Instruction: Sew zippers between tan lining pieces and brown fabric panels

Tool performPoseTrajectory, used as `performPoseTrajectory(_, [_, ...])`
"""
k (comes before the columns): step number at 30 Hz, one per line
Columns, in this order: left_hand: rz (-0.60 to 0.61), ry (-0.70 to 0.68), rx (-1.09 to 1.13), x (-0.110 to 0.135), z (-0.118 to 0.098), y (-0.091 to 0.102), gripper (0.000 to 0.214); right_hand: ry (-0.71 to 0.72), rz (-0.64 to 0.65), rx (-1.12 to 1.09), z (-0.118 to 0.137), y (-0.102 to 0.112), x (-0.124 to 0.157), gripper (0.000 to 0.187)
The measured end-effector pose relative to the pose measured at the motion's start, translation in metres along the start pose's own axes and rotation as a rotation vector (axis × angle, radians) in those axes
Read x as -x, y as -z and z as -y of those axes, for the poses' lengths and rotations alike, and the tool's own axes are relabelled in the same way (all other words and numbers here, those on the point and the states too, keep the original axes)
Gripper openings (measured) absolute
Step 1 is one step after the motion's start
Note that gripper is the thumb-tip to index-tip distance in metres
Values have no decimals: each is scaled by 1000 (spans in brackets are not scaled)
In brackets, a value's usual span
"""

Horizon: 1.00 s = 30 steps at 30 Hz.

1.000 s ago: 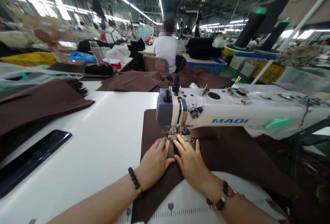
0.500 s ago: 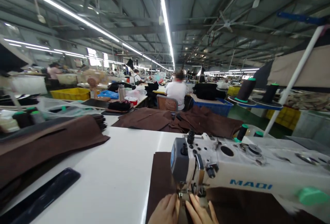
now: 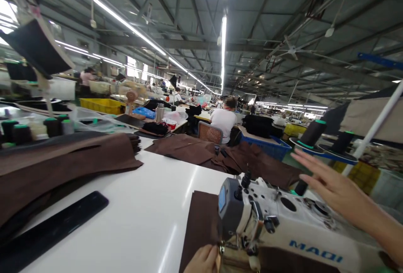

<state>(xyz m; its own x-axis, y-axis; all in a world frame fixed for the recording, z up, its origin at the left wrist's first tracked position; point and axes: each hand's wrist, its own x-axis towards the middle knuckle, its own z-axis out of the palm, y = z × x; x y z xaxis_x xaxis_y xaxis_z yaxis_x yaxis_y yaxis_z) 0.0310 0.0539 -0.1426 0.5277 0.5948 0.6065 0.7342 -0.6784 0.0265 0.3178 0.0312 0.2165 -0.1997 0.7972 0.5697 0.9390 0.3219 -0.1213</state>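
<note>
A brown fabric piece (image 3: 201, 218) lies under the head of a white sewing machine (image 3: 283, 222), partly hidden behind its needle area. My left hand (image 3: 204, 259) is at the bottom of the view, just left of the presser foot, with its fingers curled together on the fabric. Raised above the machine's arm, my right hand (image 3: 330, 183) has its fingers stretched out and holds nothing. It is close to the thread cones (image 3: 311, 134) on their stand.
Stacked brown panels (image 3: 72, 155) lie on the left of the white table (image 3: 141, 214), with a long dark glossy object (image 3: 63, 227) in front. More brown fabric (image 3: 185, 149) is heaped at the far edge. A seated person (image 3: 224, 120) is beyond, beside a blue crate (image 3: 270, 145).
My right hand has left the fabric by the needle and risen to the right above the machine. My left hand stays by the presser foot. The view has shifted slightly.
</note>
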Motion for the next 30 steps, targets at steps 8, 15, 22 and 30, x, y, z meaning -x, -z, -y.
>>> performPoseTrajectory(8, [62,50,100,-10,-4,6,24,-11,403,-47,-3,-4,-23,36])
performPoseTrajectory(15, [103,24,110,-14,-5,20,23,77,247,76,5,-3,-19,58])
performPoseTrajectory(22, [129,-53,68,-16,-3,28,23,57,6,211,22,2,-25,67])
performPoseTrajectory(30, [169,-92,45,-19,-2,41,16,-10,-111,125,16,10,-8,53])
